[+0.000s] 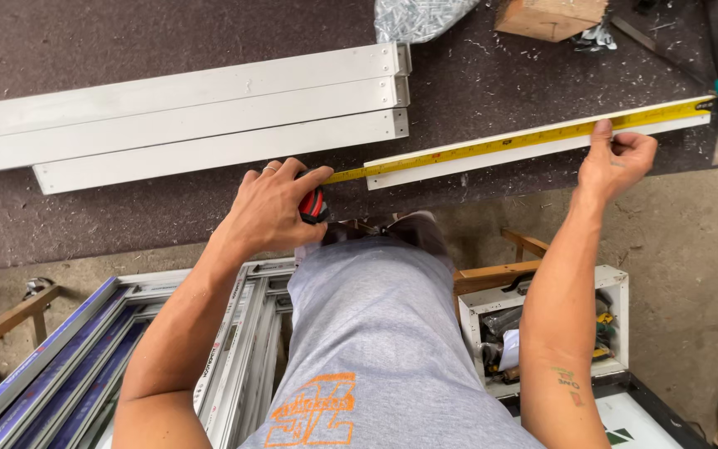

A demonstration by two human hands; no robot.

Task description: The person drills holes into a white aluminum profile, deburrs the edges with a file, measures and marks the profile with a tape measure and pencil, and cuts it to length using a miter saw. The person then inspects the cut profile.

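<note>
The left hand (272, 208) gripped a red-and-black tape measure case (313, 205), fingers curled tight around it. Its yellow tape blade (508, 141) lay along a white metal strip (533, 150) on the dark workbench (126, 224). Further along, the right hand (612, 162) pinched the blade down. Three white profiles (193, 116) lay beyond.

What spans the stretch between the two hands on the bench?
In the head view, a yellow tape blade runs from the left hand, holding the tape measure case, along a white profile strip to the right hand.
</note>
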